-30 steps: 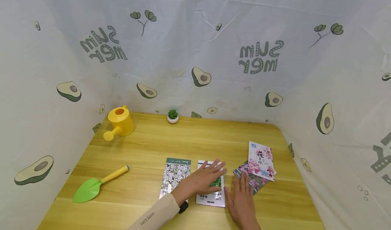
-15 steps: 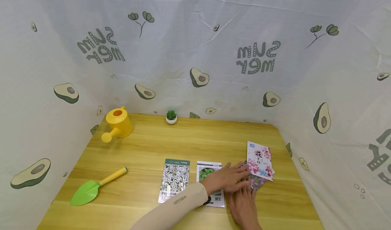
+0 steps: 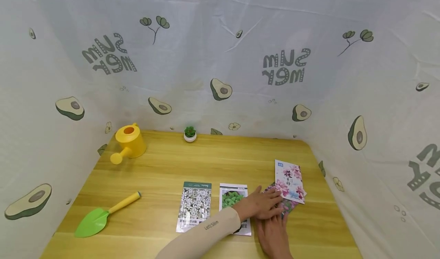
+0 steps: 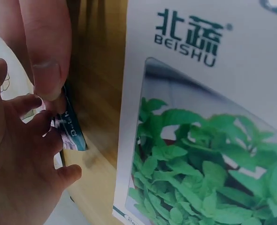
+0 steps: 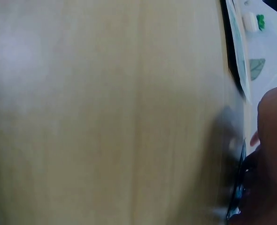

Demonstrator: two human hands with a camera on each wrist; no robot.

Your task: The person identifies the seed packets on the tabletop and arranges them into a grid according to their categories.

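Both hands meet at the purple-flowered seed packet (image 3: 288,205) on the right of the table. My left hand (image 3: 267,203) lies over the fingertips of my right hand (image 3: 275,234). Bent fingers touch the packet's dark green corner (image 4: 72,133) in the left wrist view; whether they pinch it is hidden. The right hand's visible fingers are extended toward the packet. A pink-flowered seed packet (image 3: 289,180) partly covers the purple one. Under my left forearm lies a green-leaf seed packet (image 3: 233,199), with a white-flowered seed packet (image 3: 194,205) to its left.
A yellow watering can (image 3: 132,142) stands at the back left, a small potted plant (image 3: 190,134) at the back edge. Nearer left lies a trowel (image 3: 92,221) with a green blade. Printed cloth (image 3: 192,60) walls the wooden table (image 3: 165,167) on three sides.
My left hand has moved right, from over the green-leaf packet to the purple-flowered packet and the right hand's fingertips. The right hand has stayed nearly in place.
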